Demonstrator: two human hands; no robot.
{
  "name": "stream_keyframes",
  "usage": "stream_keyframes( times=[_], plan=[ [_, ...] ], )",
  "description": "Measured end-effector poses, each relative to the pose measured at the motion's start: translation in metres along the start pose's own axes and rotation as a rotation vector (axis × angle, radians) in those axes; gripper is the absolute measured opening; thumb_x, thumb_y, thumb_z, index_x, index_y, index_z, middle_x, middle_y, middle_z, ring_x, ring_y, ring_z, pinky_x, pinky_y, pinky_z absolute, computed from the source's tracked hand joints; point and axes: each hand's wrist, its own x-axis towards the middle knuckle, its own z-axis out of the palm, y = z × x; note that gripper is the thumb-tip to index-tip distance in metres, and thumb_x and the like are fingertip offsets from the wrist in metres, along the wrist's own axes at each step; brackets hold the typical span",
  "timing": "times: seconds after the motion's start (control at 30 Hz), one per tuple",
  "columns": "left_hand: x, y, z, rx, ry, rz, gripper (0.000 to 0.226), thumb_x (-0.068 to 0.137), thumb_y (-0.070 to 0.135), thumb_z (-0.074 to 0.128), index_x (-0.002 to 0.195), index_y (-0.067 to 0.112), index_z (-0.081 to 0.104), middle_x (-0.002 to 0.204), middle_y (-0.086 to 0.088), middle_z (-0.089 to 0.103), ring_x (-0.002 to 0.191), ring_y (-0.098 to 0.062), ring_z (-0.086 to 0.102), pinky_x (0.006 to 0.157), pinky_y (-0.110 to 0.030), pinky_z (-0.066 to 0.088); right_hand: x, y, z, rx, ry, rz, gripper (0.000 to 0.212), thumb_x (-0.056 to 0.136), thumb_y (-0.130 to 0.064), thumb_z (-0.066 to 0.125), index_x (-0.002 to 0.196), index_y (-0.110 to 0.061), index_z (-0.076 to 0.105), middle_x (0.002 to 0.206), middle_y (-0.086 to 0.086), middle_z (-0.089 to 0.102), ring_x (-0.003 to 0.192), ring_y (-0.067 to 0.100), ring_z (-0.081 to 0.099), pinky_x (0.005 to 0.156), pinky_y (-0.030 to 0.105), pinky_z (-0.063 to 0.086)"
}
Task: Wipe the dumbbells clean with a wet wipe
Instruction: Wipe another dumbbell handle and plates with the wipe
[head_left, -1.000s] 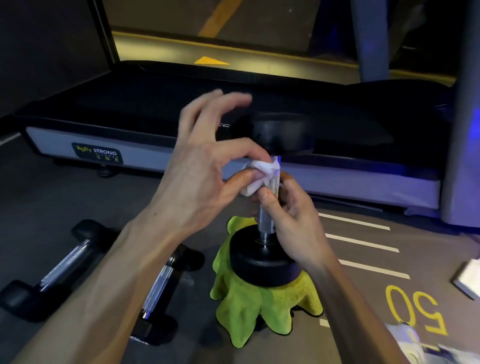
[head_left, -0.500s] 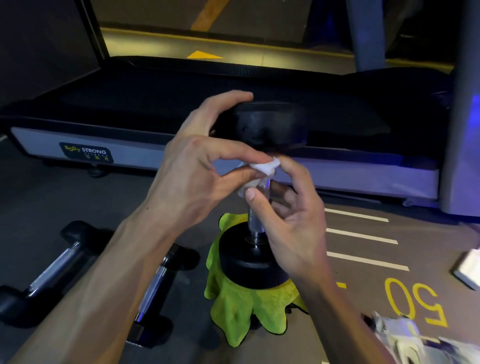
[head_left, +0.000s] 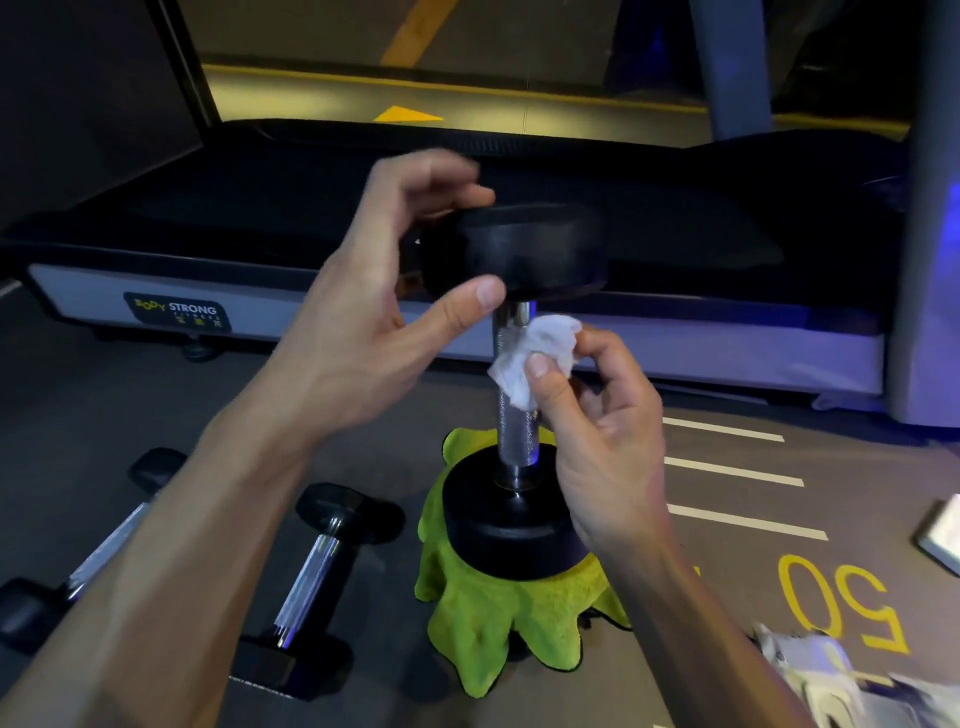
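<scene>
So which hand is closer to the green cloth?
Right. The right hand, pinching the wet wipe at the dumbbell's handle, sits just above the green cloth; the left hand is higher, at the top weight.

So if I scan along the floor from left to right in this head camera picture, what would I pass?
Two small dumbbells lying on the floor, the outer one then the nearer one → green cloth with the upright dumbbell standing on it → white floor stripes → yellow "50" marking.
</scene>
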Motion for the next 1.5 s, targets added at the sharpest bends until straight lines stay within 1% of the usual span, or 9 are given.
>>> stream_keyframes(
  times=[0.13, 0.3, 0.43, 0.63, 0.87, 1.03, 1.17, 1.37, 1.5],
  plan=[
    [0.008, 0.001, 0.01, 0.158, -0.038, -0.02, 0.046, 0.104, 0.046, 0.051, 0.149, 0.035, 0.048, 0.143, 0.016, 0.047, 0.137, -0.01, 0.043, 0.116, -0.024, 0.035, -0.003, 0.001, -0.005, 0.005, 0.04, 0.013, 0.013, 0.097, -0.02, 0.07, 0.108, -0.014, 0.065, 0.096, 0.002, 0.075, 0.09, 0.023, 0.071, 0.09, 0.056, 0.057],
    [0.012, 0.002, 0.019, 0.021, -0.073, -0.046, 0.045, 0.104, 0.046, 0.051, 0.147, 0.032, 0.05, 0.136, 0.015, 0.053, 0.134, -0.015, 0.051, 0.114, -0.051, 0.043, 0.001, -0.016, -0.025, -0.143, 0.241, -0.173, 0.017, 0.094, -0.007, 0.073, 0.097, -0.022, 0.065, 0.086, -0.006, 0.072, 0.077, 0.009, 0.066, 0.07, 0.024, 0.052],
    [0.012, 0.005, 0.022, 0.005, -0.059, -0.049, 0.043, 0.104, 0.046, 0.052, 0.145, 0.035, 0.052, 0.136, 0.015, 0.054, 0.132, -0.016, 0.053, 0.109, -0.051, 0.047, 0.009, -0.023, -0.034, -0.656, 0.227, -0.521, 0.017, 0.085, 0.002, 0.074, 0.091, -0.014, 0.071, 0.089, 0.002, 0.062, 0.075, 0.006, 0.056, 0.065, 0.022, 0.043],
    [0.016, 0.005, 0.024, -0.017, -0.045, -0.07, 0.041, 0.103, 0.046, 0.055, 0.142, 0.036, 0.054, 0.136, 0.014, 0.056, 0.132, -0.015, 0.054, 0.109, -0.049, 0.049, 0.002, -0.004, -0.015, -0.792, 0.144, -0.597, 0.025, 0.091, 0.003, 0.068, 0.111, -0.009, 0.077, 0.106, 0.005, 0.065, 0.094, 0.012, 0.064, 0.082, 0.021, 0.051],
    [0.015, 0.004, 0.023, -0.053, -0.02, -0.085, 0.04, 0.105, 0.037, 0.056, 0.144, 0.027, 0.055, 0.138, 0.005, 0.058, 0.129, -0.008, 0.056, 0.105, -0.024, 0.046, -0.012, 0.003, -0.006, -0.974, -0.063, -0.528, 0.059, 0.097, -0.012, 0.061, 0.153, -0.009, 0.044, 0.148, 0.01, 0.037, 0.135, 0.026, 0.046, 0.105, 0.042, 0.051],
    [0.013, 0.005, 0.019, -0.094, -0.026, -0.068, 0.039, 0.106, 0.027, 0.056, 0.144, 0.019, 0.055, 0.136, -0.003, 0.058, 0.122, -0.002, 0.057, 0.098, -0.013, 0.044, -0.011, -0.011, -0.004, -0.976, -0.079, -0.515, 0.046, 0.096, -0.017, 0.062, 0.142, -0.014, 0.056, 0.14, 0.006, 0.046, 0.124, 0.024, 0.05, 0.096, 0.038, 0.052],
    [0.009, 0.007, 0.023, -0.097, -0.009, -0.054, 0.039, 0.104, 0.031, 0.058, 0.142, 0.024, 0.057, 0.137, 0.003, 0.059, 0.129, -0.011, 0.057, 0.105, -0.028, 0.047, -0.028, -0.014, -0.012, -0.928, -0.173, -0.522, 0.035, 0.094, -0.009, 0.066, 0.129, -0.013, 0.067, 0.125, -0.003, 0.053, 0.114, 0.018, 0.052, 0.098, 0.032, 0.047],
    [0.012, 0.007, 0.025, -0.092, 0.015, -0.06, 0.037, 0.104, 0.031, 0.059, 0.14, 0.025, 0.058, 0.136, 0.003, 0.06, 0.126, -0.008, 0.057, 0.106, -0.025, 0.046, -0.008, -0.021, -0.006, -1.069, -0.103, -0.505, 0.041, 0.096, -0.02, 0.061, 0.137, -0.015, 0.059, 0.131, 0.004, 0.045, 0.118, 0.024, 0.048, 0.097, 0.039, 0.049],
    [0.009, 0.005, 0.021, -0.126, 0.027, -0.073, 0.037, 0.104, 0.027, 0.059, 0.141, 0.022, 0.058, 0.136, -0.001, 0.061, 0.123, -0.005, 0.058, 0.102, -0.018, 0.043, -0.039, -0.007, -0.015, -1.0, -0.251, -0.456, 0.044, 0.094, -0.016, 0.064, 0.137, -0.02, 0.06, 0.125, -0.004, 0.049, 0.112, 0.019, 0.05, 0.094, 0.037, 0.049]
  ],
)
